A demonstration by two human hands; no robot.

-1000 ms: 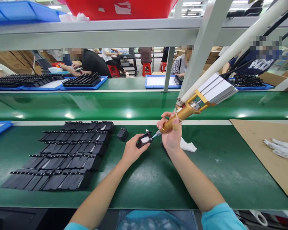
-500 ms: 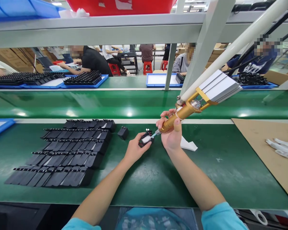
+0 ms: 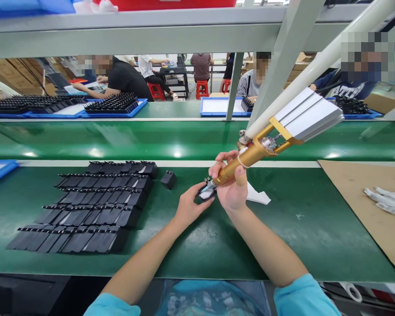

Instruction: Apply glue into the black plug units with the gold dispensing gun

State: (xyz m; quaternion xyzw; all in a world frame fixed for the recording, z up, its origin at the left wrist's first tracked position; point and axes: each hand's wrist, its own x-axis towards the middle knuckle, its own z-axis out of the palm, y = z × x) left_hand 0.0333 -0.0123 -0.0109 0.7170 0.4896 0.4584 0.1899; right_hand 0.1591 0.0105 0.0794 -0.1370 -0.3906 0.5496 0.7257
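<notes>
My left hand point(image 3: 190, 204) grips a small black plastic housing point(image 3: 206, 194) with a pale inside, between thumb and fingers, on the green bench. Wrapped in my right hand point(image 3: 232, 186) is a gold-coloured glue dispensing gun point(image 3: 242, 162), tilted down to the left. Its pale nozzle tip point(image 3: 208, 188) reaches into the housing's opening; whether it touches the inside I cannot tell. To the left stands a single black box-shaped piece point(image 3: 168, 179). A white paper scrap point(image 3: 258, 195) lies behind my right wrist.
Rows of black housings point(image 3: 85, 210) fill the bench's left part. A cardboard sheet point(image 3: 358, 202) with white gloves point(image 3: 386, 202) lies right. A white pole point(image 3: 316, 61) slants above the gun. Co-workers sit beyond the green belt point(image 3: 151, 138).
The gun's nozzle has moved left and slightly down, further over the housing. My left hand and the housing have shifted slightly right. The whole view has tilted a little.
</notes>
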